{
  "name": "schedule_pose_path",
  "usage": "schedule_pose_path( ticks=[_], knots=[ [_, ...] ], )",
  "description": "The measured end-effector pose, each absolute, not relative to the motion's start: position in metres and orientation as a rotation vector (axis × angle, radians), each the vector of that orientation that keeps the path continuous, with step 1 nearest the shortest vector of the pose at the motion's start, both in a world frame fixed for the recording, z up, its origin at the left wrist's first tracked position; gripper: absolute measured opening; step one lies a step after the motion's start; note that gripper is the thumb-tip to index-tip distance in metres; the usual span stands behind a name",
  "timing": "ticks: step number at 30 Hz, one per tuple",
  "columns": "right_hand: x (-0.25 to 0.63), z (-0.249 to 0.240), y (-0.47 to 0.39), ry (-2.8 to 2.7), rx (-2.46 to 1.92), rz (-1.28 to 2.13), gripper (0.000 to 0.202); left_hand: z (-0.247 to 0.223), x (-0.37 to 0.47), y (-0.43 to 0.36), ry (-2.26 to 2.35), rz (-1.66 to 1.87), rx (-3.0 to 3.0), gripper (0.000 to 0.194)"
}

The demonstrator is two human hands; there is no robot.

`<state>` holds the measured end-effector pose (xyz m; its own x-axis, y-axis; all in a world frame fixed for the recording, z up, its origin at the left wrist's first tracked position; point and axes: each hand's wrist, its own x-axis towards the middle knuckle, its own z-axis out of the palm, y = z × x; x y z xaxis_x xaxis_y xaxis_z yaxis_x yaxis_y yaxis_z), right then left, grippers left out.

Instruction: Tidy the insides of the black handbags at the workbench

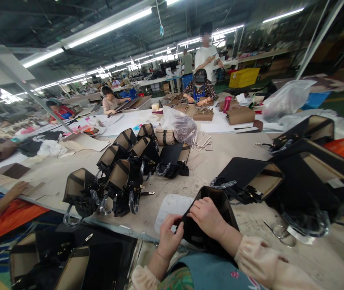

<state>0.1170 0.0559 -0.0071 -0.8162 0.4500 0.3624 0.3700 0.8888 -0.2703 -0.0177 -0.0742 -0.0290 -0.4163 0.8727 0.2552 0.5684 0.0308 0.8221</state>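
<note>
Beige worktable, white strip lights overhead. Black boxy open-topped bag sits right in front of me at the near table edge. Left hand nearly closed, fingertips pinching its rim; right hand curled over the same rim, gripping too. Looks mid-work, rim in my fingers. Black bags with beige linings stand left and right; can't tell if they're done.

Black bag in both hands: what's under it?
A pale sheet shows beside the black bag, on the tan worktable, and seems to reach its edge. Whether it continues underneath can't be seen: the bag covers that spot.
</note>
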Motion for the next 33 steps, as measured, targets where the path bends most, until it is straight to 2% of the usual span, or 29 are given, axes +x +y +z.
schedule_pose_path(
  ticks=[3,33],
  knots=[
    [0.116,-0.006,0.055,-2.639,-0.604,0.254,0.016,-0.030,-0.018,-0.071,1.963,1.328,1.517,0.020],
    [0.123,-0.005,0.073,-2.616,-0.768,0.254,0.013,-0.027,-0.019,-0.061,2.020,1.367,1.521,0.014]
  ],
)
